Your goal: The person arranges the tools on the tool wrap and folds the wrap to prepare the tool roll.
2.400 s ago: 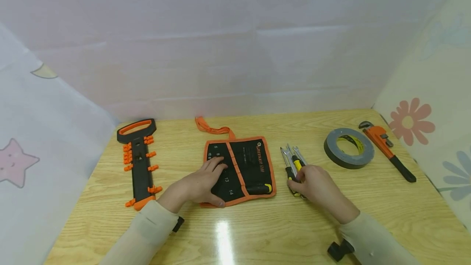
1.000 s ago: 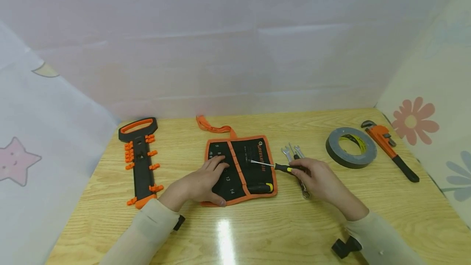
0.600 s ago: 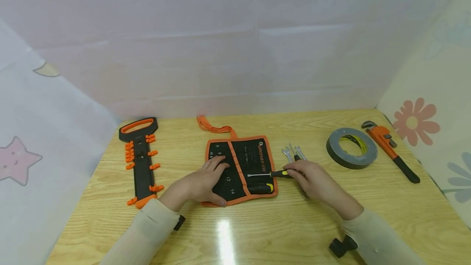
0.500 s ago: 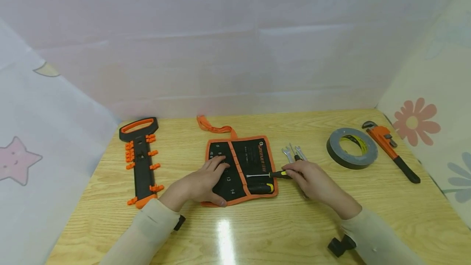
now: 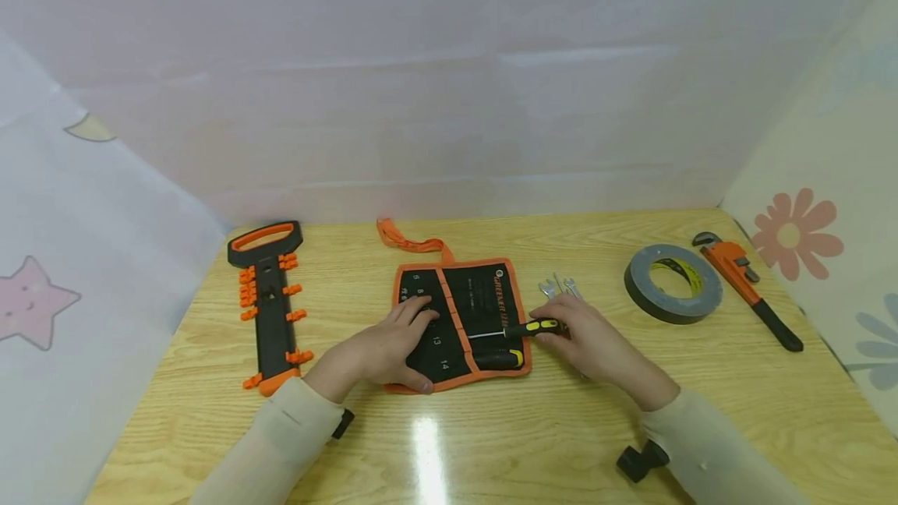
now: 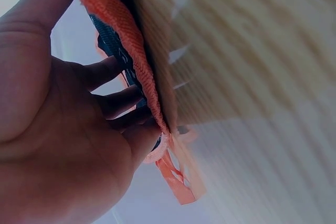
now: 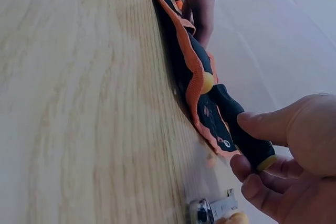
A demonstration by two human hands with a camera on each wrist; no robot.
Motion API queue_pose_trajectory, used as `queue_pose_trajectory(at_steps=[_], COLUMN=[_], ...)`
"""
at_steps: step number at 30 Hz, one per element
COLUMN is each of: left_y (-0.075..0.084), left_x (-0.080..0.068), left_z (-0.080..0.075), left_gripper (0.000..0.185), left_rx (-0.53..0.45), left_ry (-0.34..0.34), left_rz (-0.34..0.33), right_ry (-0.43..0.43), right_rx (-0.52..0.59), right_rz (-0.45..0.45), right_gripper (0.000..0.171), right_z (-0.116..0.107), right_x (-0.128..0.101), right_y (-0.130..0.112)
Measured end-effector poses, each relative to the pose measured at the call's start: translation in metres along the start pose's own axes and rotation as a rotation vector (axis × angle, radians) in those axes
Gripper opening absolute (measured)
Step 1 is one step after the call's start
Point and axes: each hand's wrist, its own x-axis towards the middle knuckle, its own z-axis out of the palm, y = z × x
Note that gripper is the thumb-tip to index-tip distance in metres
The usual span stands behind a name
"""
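A black tool pouch (image 5: 484, 294) with orange trim lies flat on the table, numbers printed on its left part. My left hand (image 5: 379, 353) rests on that part with fingers spread; the left wrist view shows the fingers (image 6: 123, 98) against the cloth. In my right hand (image 5: 596, 341) I hold a black and yellow screwdriver (image 5: 533, 327) by its handle, thumb on one side. Its shaft points left over the pouch, and its end disappears at the orange middle band. Another black-yellow handle (image 5: 495, 359) sits in the pouch just nearer to me.
Open-end wrenches (image 5: 547, 287) lie partly hidden behind my right hand. Further right are a roll of tape (image 5: 672, 284) and an orange pipe wrench (image 5: 737, 275). A black rack with orange clips (image 5: 272, 318) lies at left. An orange strap (image 5: 410, 245) trails behind the pouch.
My right hand picked the screwdriver from the tools at right and brought it left over the pouch. Lately it slid further left, and less shaft shows. My left hand stayed put.
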Motion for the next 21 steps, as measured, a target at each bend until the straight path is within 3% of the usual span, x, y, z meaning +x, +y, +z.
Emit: queue_pose_trajectory(at_steps=[9,21], left_y=[-0.001,0.0], left_x=[0.001,-0.001], left_z=[0.001,0.0], left_gripper=[0.111,0.11], left_rx=[0.012,0.002], left_ry=[0.001,0.002], left_rz=[0.0,0.0], right_ry=[0.019,-0.046], right_rx=[-0.039,-0.049], right_rz=[-0.041,-0.051], right_gripper=[0.021,0.022], right_z=[0.008,0.019], right_x=[0.007,0.015], right_y=[-0.005,-0.011])
